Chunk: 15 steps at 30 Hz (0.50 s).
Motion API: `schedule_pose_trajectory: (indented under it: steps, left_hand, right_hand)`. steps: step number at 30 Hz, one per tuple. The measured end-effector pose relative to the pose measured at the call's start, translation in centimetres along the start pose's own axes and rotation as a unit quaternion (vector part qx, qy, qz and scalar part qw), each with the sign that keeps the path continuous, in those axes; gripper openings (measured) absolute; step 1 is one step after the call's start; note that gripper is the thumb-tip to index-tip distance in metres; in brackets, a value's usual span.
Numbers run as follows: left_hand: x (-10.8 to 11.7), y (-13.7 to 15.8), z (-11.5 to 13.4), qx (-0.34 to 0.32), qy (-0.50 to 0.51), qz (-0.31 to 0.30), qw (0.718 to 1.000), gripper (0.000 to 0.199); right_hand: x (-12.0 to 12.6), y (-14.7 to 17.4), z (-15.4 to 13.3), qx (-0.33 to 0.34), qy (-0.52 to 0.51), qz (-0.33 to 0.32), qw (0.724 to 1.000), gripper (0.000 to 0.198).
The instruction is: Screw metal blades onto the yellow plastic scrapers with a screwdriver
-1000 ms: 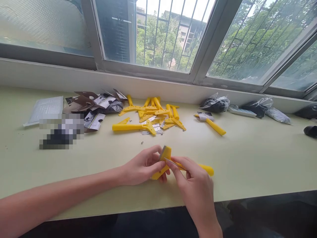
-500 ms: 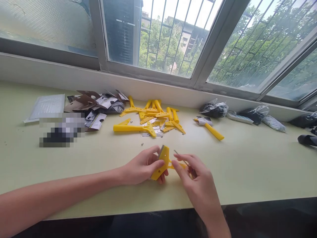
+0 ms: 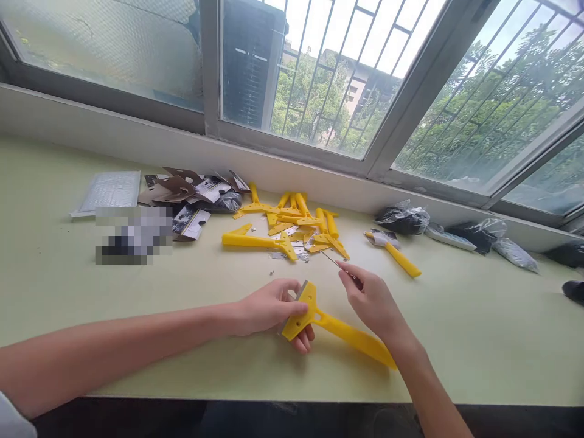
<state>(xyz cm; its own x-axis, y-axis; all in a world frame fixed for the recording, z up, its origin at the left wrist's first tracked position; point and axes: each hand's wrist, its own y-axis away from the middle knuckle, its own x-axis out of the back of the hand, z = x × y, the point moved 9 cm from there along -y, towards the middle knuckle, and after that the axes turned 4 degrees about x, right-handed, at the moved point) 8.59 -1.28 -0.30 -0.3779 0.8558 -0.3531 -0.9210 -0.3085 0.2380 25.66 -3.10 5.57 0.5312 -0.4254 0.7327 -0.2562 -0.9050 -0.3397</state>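
My left hand [image 3: 274, 310] is closed around the head of a yellow scraper [image 3: 353, 336], thumb on its face. A grey blade edge [image 3: 302, 290] shows along the left side of the head, and two holes are visible in the face. The scraper's handle slants down to the right, its end passing by my right wrist. My right hand [image 3: 367, 295] pinches a slim metal tool like a small screwdriver [image 3: 330, 259]; its grip is hidden by the fingers. The tool's tip points up and left at the pile of yellow scraper parts [image 3: 296, 219], apart from the held scraper.
Small screws [image 3: 272, 273] lie between my hands and the pile. Another yellow scraper [image 3: 401, 259] lies at right, its head in a wrapper. Cardboard packaging [image 3: 182, 188] and a clear plastic pack [image 3: 109, 191] sit at left. Black bagged items [image 3: 402, 216] line the window wall.
My right hand has left the scraper's neck and moved up toward the pile with the tool, uncovering the handle. My left hand still grips the scraper's head. The view has shifted slightly.
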Motion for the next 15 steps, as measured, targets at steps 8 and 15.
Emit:
schedule_pose_trajectory:
  steps: [8, 15]
  left_hand:
    - [-0.8, 0.6, -1.2, 0.062, -0.009, -0.019, 0.998, 0.046]
    - [-0.3, 0.3, -1.2, 0.046, 0.014, -0.005, 0.999, 0.046]
  right_hand:
    - [0.1, 1.5, -1.4, 0.029, -0.065, 0.045, 0.996, 0.038]
    - [-0.2, -1.6, -0.4, 0.01, -0.069, 0.106, 0.992, 0.036]
